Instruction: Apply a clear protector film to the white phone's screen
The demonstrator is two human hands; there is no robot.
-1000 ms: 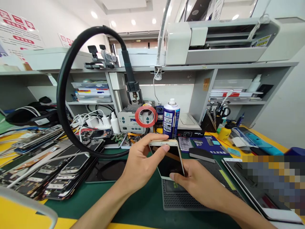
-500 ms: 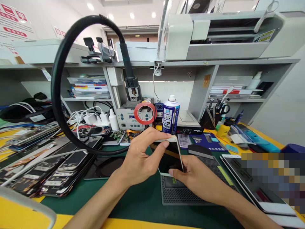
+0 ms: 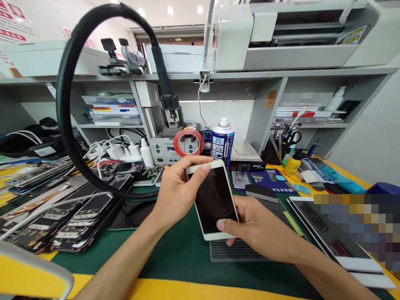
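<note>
Between my two hands is a white-framed smartphone (image 3: 215,200), its dark screen facing me and tilted. My left hand (image 3: 179,187) grips the phone's top edge, thumb on the front and fingers behind and along the rim. Its lower right corner is pinched by my right hand (image 3: 253,223), with the thumb over the bottom of the screen and the other fingers mostly hidden behind. Beneath the phone lies a dark perforated pad (image 3: 231,252) on the green mat (image 3: 175,262).
Stacked phone parts (image 3: 87,216) fill the left side. A black looped hose (image 3: 64,112) arches in front of the shelf. Behind the phone stand a spray can (image 3: 223,141) and a red tape roll (image 3: 178,143). A white-edged tablet (image 3: 325,225) lies at right.
The phone has turned its screen more toward me and shifted slightly left and lower. Both hands still hold it. The camera view has tilted slightly downward.
</note>
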